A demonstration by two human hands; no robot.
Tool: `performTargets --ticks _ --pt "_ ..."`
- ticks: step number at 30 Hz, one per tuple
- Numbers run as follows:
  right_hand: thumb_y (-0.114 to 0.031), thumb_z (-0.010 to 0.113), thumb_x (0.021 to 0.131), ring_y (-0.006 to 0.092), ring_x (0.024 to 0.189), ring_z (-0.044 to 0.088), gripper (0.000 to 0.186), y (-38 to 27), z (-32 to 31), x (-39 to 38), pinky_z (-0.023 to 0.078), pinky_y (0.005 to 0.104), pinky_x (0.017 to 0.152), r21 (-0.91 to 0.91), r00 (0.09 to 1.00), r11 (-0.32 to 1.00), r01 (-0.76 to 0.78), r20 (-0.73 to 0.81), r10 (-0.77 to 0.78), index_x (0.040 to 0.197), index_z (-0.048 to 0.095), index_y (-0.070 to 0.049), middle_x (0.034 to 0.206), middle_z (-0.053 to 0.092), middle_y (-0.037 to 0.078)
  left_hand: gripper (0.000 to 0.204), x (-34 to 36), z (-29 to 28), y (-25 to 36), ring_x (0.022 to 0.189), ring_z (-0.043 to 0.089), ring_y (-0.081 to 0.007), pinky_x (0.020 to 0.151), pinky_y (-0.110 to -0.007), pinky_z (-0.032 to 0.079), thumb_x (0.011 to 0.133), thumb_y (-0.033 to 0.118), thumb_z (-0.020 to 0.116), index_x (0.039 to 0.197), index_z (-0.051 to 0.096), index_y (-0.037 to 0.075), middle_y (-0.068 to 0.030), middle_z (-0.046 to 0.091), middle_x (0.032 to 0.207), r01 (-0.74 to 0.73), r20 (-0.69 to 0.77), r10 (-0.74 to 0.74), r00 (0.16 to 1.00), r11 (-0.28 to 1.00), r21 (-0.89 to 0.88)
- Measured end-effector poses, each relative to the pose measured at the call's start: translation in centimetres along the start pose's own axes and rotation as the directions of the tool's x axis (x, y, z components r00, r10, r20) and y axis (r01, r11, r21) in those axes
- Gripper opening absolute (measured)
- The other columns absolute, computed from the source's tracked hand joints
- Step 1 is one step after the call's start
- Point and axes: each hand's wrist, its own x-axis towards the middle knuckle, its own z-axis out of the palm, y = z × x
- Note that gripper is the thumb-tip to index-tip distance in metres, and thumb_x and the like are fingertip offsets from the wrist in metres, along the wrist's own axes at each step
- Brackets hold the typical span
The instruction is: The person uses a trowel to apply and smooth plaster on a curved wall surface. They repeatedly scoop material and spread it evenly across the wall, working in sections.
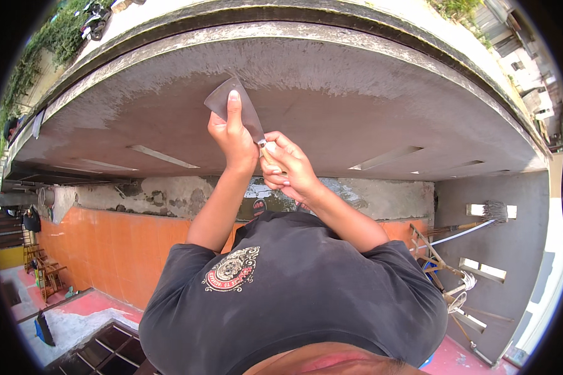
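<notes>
A scraper [250,117] with a broad, fan-shaped grey metal blade and a light wooden handle is in both my hands, in front of a grey-brown plastered wall [338,119]. My right hand [294,167] is closed around the handle. Against the blade presses the thumb of my left hand [236,139], its other fingers folded behind. The blade's wide edge points up and left, at the border between the wall's smooth darker area and a paler, rough-streaked band above. Whether that edge touches the wall I cannot tell.
Narrow slots [386,158] pierce the wall's lower part. To the right, a long-handled brush [495,211] and a wooden frame with rope [441,265] lean by a grey side wall. Orange panels [119,250] run behind on the left, with a wooden chair [49,275] beyond.
</notes>
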Motion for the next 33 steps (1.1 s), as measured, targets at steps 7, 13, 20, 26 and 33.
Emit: performTargets --ticks 7,13,20,26,33 --pt "-0.025 0.052 0.106 0.0028 0.043 0.029 0.023 -1.1 1.9 1.5 0.026 0.0199 0.042 -0.02 0.946 0.979 0.204 0.263 -0.192 0.123 0.048 -0.01 0.07 0.046 0.0 0.027 2.2 1.1 3.2 0.051 0.04 -0.006 0.045 -0.026 0.032 0.1 0.03 0.065 0.083 0.055 0.011 0.0045 0.045 0.066 -0.111 0.071 0.118 0.99 0.989 -0.1" --pt "-0.016 0.057 0.102 0.0021 0.043 0.028 0.026 -2.8 -3.2 -1.9 0.023 0.0204 0.041 -0.048 0.972 0.986 0.158 0.183 -0.147 0.124 0.045 -0.009 0.067 0.044 0.0 0.034 -0.1 -2.9 -0.5 0.053 0.053 -0.0112 0.048 -0.026 0.042 0.105 0.032 0.054 0.087 0.06 0.005 -0.005 0.062 0.068 0.225 0.435 -0.202 0.877 0.974 -0.003" --pt "-0.014 0.059 0.101 0.0007 0.041 0.03 0.025 -9.2 -6.5 -6.0 0.022 0.0193 0.038 -0.298 0.987 0.942 0.155 0.079 -0.138 0.124 0.051 -0.009 0.063 0.048 0.0 0.035 0.1 -8.2 -3.5 0.057 0.061 -0.0149 0.053 -0.026 0.047 0.107 0.022 0.05 0.089 0.067 -0.003 -0.0118 0.067 0.069 0.22 0.663 -0.286 0.692 0.958 0.184" --pt "-0.018 0.064 0.099 0.0023 0.046 0.036 0.032 -3.7 -2.2 -0.2 0.026 0.0196 0.041 -0.419 0.977 0.883 0.212 0.112 -0.182 0.126 0.052 -0.006 0.065 0.052 -0.001 0.021 -0.1 -8.1 -3.9 0.062 0.062 -0.0121 0.056 -0.025 0.049 0.102 0.009 0.054 0.091 0.066 -0.004 -0.0102 0.069 0.075 0.056 0.766 -0.126 0.63 0.992 0.117" --pt "-0.016 0.061 0.101 0.0033 0.046 0.037 0.03 -1.3 -3.5 -3.0 0.03 0.0199 0.044 -0.306 0.945 0.898 0.315 0.014 -0.327 0.127 0.051 -0.008 0.066 0.054 0.003 0.009 -0.2 -10.2 -3.5 0.063 0.064 -0.015 0.058 -0.026 0.051 0.093 0.004 0.06 0.09 0.064 -0.004 -0.0123 0.068 0.079 -0.131 0.82 0.041 0.572 0.991 0.042"
